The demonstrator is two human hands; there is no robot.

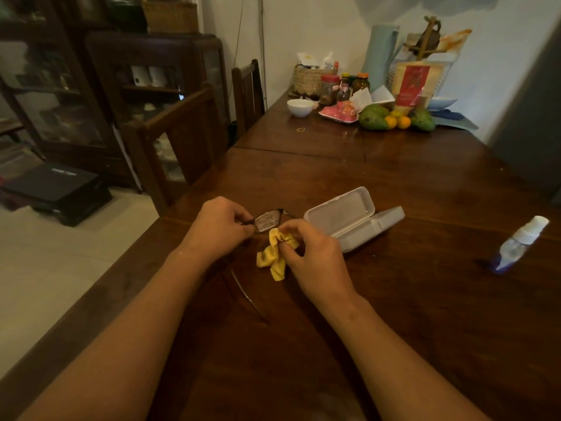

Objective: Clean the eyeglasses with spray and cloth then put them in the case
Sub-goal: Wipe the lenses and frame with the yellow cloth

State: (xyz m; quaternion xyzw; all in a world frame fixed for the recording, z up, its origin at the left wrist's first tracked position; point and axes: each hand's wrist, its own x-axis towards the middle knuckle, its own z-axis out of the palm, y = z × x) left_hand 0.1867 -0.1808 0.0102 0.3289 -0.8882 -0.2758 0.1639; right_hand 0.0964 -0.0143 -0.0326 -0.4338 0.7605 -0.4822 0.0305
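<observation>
Both your forearms enter from the bottom of the frame and meet at centre over the dark wooden surface point(394, 299). Your left hand point(217, 227) has its fingers closed on the eyeglasses point(267, 221) at the frame's left end, holding them just above the wood; one lens shows pale and smeared, and a temple arm trails down toward the lower centre. Your right hand point(312, 253) is pinched shut on the yellow cloth point(273, 256), thumb and fingers pressing a bunched fold at the lower right edge of the lens, the rest of the cloth hanging loose below.

Just right of the hands, the white case point(355, 218) lies open on the surface, lid tipped back, nothing seen inside. Well apart at the right edge, the spray bottle point(520, 244) stands with a white cap and a blue base.

Further up, a white bowl point(300, 107), a woven basket point(308, 80), jars, green and orange fruit point(391, 118) and packets crowd the far end by the wall. Two wooden chairs point(182, 138) stand along the left side, a dark cabinet in the upper left.
</observation>
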